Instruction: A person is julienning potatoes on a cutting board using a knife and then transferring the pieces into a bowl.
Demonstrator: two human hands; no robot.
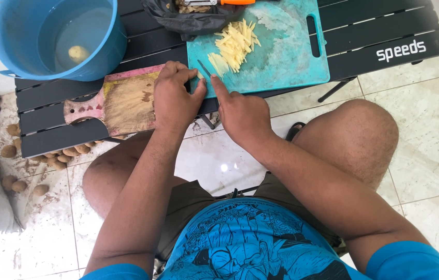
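left hand (174,98) curled shut at the near-left corner of the worn teal plastic cutting board (281,52), right hand (241,115) gripping a dark-bladed knife (204,68) at its near edge, pale potato sticks (235,45) piled mid-board, blue water bucket (27,31) off its left

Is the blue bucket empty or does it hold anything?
Not empty: the blue bucket holds shallow water with one peeled potato in it.
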